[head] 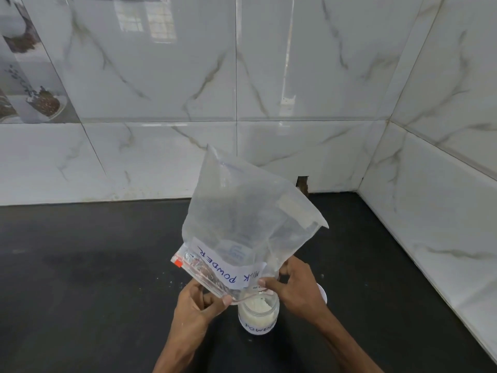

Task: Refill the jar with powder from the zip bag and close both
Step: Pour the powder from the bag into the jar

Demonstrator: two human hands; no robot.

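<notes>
Grip: left hand (pixel 199 305), right hand (pixel 295 289) pinching upended zip bag (pixel 242 216) mouth.
Risk: spilling beside jar (pixel 258 319) just below, from mouth drift; bag seemingly empty.

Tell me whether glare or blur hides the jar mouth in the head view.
Head view: the jar mouth is sharp enough to show powder, though the zip bag overlaps its rim; glare sits only on the wall tiles, as a window reflection; tile seams bow toward the frame edges from the wide lens.
</notes>
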